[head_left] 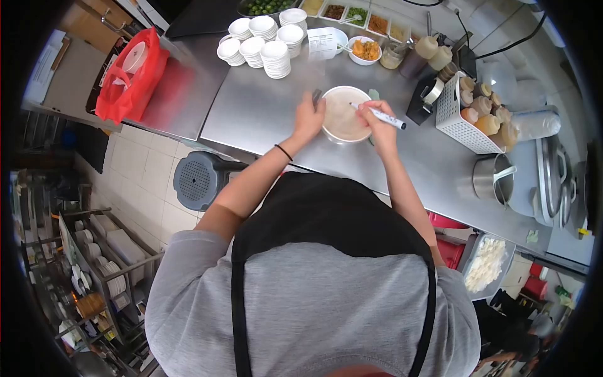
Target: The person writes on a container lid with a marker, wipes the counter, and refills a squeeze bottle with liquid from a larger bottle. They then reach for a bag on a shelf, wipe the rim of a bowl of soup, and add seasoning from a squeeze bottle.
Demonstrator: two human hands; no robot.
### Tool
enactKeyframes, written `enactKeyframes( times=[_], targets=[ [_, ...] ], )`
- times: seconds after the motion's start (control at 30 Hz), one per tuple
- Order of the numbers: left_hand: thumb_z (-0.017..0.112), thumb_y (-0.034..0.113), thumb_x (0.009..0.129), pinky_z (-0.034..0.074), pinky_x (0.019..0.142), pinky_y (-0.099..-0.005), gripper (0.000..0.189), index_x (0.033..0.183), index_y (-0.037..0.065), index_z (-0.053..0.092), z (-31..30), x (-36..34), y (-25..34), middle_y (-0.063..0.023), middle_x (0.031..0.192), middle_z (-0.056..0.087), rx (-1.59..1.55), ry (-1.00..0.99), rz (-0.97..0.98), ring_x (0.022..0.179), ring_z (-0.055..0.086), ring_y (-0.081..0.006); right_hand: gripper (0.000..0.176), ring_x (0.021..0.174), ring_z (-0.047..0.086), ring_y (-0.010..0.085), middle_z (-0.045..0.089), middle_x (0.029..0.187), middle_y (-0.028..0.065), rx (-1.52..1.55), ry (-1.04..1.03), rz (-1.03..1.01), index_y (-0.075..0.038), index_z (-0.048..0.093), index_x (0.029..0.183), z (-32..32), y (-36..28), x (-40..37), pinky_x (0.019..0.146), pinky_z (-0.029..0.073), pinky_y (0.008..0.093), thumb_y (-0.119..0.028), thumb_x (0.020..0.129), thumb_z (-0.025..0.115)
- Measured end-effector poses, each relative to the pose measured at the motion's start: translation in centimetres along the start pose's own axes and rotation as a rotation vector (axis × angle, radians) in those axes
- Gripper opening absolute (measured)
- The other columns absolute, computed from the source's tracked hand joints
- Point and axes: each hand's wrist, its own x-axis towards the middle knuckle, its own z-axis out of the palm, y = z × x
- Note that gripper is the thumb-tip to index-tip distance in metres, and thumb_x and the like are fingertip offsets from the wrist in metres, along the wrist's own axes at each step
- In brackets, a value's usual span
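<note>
At the upper centre of the frame, the person's right hand [380,129] grasps one white marker [391,119] with a dark end, fingers closed round the barrel, the tip over one round, white-rimmed bowl [344,127]. I see dark marks on the barrel, too small to read. The left hand [308,117] is at the bowl's left side, its fingers pinching one small dark piece [317,96]; one black band [283,152] circles that wrist. The bowl sits on the steel counter [251,113].

Just above it, I spot one paper slip [322,45] with printed lines I can't make out, and one dish of orange pieces [365,51]. Left of the slip I count seven stacks of white bowls [276,60]. Along the top edge run five seasoning tubs [356,16], with two squeeze bottles [434,53] right of them.

Toward the right stand one white perforated basket [460,119] packed with bottles and one steel pot [483,176]. Over at the upper left is one red bag [156,69]; below it, one grey stool [200,180].
</note>
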Motion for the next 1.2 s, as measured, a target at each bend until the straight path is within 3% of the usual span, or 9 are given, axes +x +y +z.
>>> enactKeyframes(
  times=[0.07,0.17,0.37,0.5,0.57,0.77,0.87,1.07,1.2],
  targets=[
    [0.051,0.02,0.085,0.04,0.054,-0.0432,0.027,0.09,-0.001,0.035,1.0,-1.4,0.5,-0.0218,0.063,0.053,-0.067,0.145,-0.012,0.058,0.055,-0.0369,0.014,0.065,0.056,0.0103,0.06,0.072,0.0024,-0.235,0.065,-0.124,-0.005,0.057,0.077,0.1,-0.7,0.0,0.059,0.042,0.0232,-0.017,0.076,0.065],
    [0.05,0.018,0.086,0.04,0.053,-0.0432,0.024,0.089,-0.001,0.035,1.0,-0.9,0.4,-0.022,0.062,0.053,-0.057,0.193,0.035,0.057,0.054,-0.0381,0.013,0.066,0.055,0.0061,0.061,0.071,0.002,-0.398,-0.137,-0.141,-0.004,0.057,0.076,0.5,0.5,0.9,0.057,0.041,0.0206,-0.015,0.076,0.065],
    [0.049,0.016,0.086,0.04,0.052,-0.0431,0.023,0.088,-0.001,0.035,1.1,-1.1,0.1,-0.0234,0.064,0.053,-0.068,0.191,0.046,0.059,0.055,-0.0389,0.014,0.058,0.051,0.0097,0.055,0.061,0.0014,-0.599,-0.17,-0.21,-0.004,0.056,0.069,1.1,-0.8,0.3,0.056,0.04,0.0239,-0.014,0.071,0.065],
    [0.049,0.016,0.086,0.04,0.053,-0.0433,0.022,0.089,-0.001,0.035,1.0,-0.9,0.2,-0.0236,0.065,0.054,-0.075,0.178,0.028,0.06,0.055,-0.039,0.014,0.058,0.052,0.0098,0.055,0.059,0.001,-0.394,-0.216,-0.22,-0.003,0.055,0.069,0.2,-1.2,1.2,0.056,0.04,0.0238,-0.014,0.072,0.064],
    [0.049,0.016,0.086,0.041,0.053,-0.0435,0.022,0.09,-0.001,0.035,0.9,-0.9,0.2,-0.0238,0.066,0.054,-0.087,0.162,0.019,0.061,0.056,-0.0392,0.014,0.06,0.053,0.0097,0.055,0.06,0.001,-0.401,-0.122,-0.048,-0.003,0.055,0.07,-0.5,-1.8,1.3,0.056,0.04,0.024,-0.014,0.071,0.064],
    [0.049,0.016,0.086,0.04,0.053,-0.0436,0.023,0.093,-0.001,0.035,1.1,-1.0,0.1,-0.023,0.066,0.053,-0.084,0.166,0.028,0.06,0.055,-0.0389,0.014,0.06,0.051,0.0085,0.055,0.062,0.0004,-0.598,-0.193,-0.18,-0.004,0.055,0.069,0.0,-0.4,0.5,0.056,0.04,0.024,-0.014,0.071,0.064],
    [0.049,0.016,0.086,0.04,0.052,-0.0431,0.023,0.092,-0.001,0.034,1.1,-0.8,-0.3,-0.022,0.064,0.052,-0.051,0.172,0.042,0.058,0.054,-0.0381,0.015,0.058,0.049,0.0097,0.054,0.061,0.001,-0.403,-0.148,-0.147,-0.004,0.055,0.068,-0.3,-0.2,1.0,0.056,0.04,0.0248,-0.015,0.07,0.065],
    [0.049,0.016,0.087,0.04,0.051,-0.0411,0.023,0.09,0.0,0.033,1.1,-0.9,-0.2,-0.0203,0.062,0.051,-0.05,0.175,0.054,0.055,0.053,-0.0347,0.014,0.055,0.048,0.0117,0.051,0.057,0.0025,-0.607,-0.184,-0.162,-0.004,0.055,0.066,-0.7,-0.7,0.9,0.059,0.04,0.0261,-0.015,0.069,0.064],
    [0.049,0.016,0.087,0.039,0.051,-0.041,0.023,0.089,0.0,0.034,0.9,-0.9,0.0,-0.0198,0.062,0.051,-0.049,0.175,0.062,0.055,0.053,-0.0342,0.015,0.055,0.047,0.0119,0.05,0.055,0.0025,-0.494,-0.202,-0.188,-0.004,0.054,0.064,-0.7,-1.0,1.0,0.063,0.041,0.0259,-0.015,0.068,0.063]
  ],
)
